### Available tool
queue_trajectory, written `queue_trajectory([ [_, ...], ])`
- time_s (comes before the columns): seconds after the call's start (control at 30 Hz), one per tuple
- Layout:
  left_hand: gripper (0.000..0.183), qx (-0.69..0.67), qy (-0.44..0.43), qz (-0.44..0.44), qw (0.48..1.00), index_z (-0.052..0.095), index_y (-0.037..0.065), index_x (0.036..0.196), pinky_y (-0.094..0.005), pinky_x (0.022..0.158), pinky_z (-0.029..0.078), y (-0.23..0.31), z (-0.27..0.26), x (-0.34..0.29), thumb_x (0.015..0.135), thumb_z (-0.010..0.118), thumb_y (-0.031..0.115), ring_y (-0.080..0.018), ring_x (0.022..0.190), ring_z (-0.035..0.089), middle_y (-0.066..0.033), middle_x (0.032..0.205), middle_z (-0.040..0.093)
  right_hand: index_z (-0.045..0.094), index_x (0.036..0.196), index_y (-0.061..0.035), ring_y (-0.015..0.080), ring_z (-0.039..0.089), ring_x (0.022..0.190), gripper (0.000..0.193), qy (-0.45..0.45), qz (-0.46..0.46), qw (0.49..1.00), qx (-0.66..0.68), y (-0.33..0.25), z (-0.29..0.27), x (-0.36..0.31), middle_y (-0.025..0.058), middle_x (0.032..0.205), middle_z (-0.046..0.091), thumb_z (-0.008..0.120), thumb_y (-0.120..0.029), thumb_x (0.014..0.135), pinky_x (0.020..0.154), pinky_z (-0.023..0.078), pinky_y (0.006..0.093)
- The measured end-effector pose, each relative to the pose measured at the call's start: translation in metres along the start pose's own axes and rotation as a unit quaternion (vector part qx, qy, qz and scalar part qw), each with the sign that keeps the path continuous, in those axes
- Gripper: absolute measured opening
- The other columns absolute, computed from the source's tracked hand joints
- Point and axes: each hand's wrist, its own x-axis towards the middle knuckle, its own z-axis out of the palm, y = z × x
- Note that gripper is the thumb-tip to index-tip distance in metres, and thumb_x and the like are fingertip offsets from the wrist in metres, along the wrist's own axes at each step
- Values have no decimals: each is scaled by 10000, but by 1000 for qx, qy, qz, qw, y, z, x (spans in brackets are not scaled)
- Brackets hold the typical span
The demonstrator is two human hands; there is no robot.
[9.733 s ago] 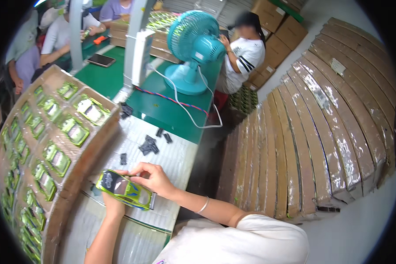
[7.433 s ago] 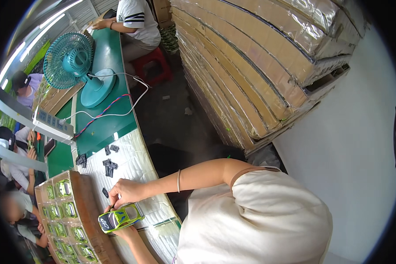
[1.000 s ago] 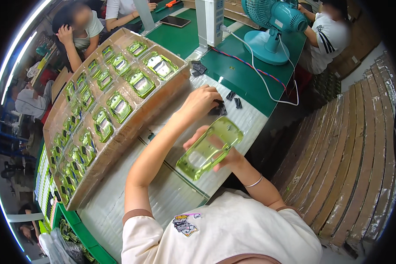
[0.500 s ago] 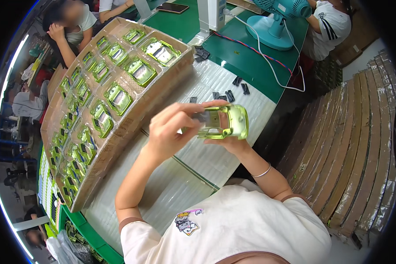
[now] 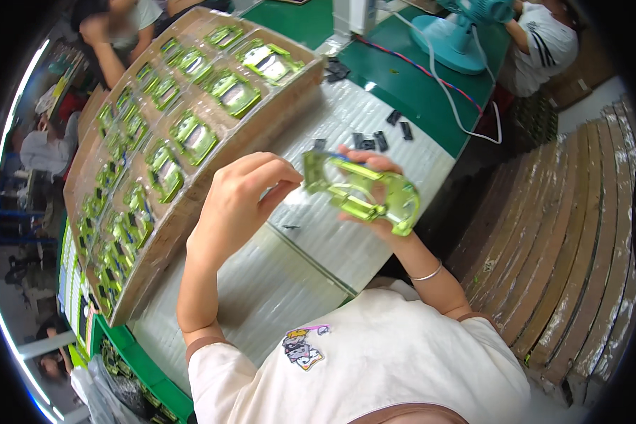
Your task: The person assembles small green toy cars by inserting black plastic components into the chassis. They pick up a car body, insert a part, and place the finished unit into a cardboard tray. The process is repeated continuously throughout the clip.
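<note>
A translucent green toy car body is held in my right hand, tilted, with the fingers behind and beneath it. Its open frame and window gaps show. My left hand is just left of the car body, its fingers bent and drawn toward the thumb by the body's left end. Whether anything small is pinched there I cannot make out. Several small black parts lie on the white padded surface beyond my right hand. A thin dark piece rests on that surface between my forearms.
A large cardboard box with clear trays of green car bodies stands at the left. Behind are a teal fan and a white cable on the green table. Stacked cardboard fills the right. Other people sit at the far side.
My left hand has drawn back left from the car body. The right hand has turned and tilted the body, moving it slightly right. The whole view has shifted a little.
</note>
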Motion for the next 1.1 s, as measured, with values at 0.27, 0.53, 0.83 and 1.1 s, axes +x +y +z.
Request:
queue_trajectory([
  [0.27, 325, 94, -264, -155, 947, 544, 36, 942, -374, 730, 445, -17, 16, -45, 663, 702, 86, -286, 871, 560, -91, 875, 582, 307, 1287, -85, 239, 386, 1215, 776, 103, 136, 985, 9, -7, 2, 6, 131, 1292, 403, 724, 51, 647, 1000, 366, 374],
  [0.53, 229, 100, -260, -144, 950, 551, 19, 800, -386, 704, 443, -35, 20, -44, 625, 691, 65, -301, 821, 563, -103, 793, 585, 366, 1241, -59, 212, 434, 1146, 728, 100, 135, 986, -25, -9, 3, 10, 105, 1257, 425, 743, 19, 623, 970, 385, 344],
  [0.83, 177, -18, -111, -146, 983, 606, -3, 828, -304, 601, 459, -14, 20, -25, 664, 628, -66, -231, 666, 600, -129, 706, 608, 444, 1188, -93, 201, 490, 1110, 666, 42, 112, 980, -162, -18, 1, 9, 54, 1178, 506, 762, -28, 606, 941, 388, 314],
  [1.1, 183, -198, 27, -85, 976, 608, -40, 810, -237, 652, 451, 10, 48, -25, 677, 609, -166, -140, 700, 578, -82, 751, 611, 449, 1170, -101, 243, 528, 1096, 652, -61, 59, 991, -106, -20, 5, 4, 73, 1173, 535, 791, -135, 617, 915, 438, 356],
])
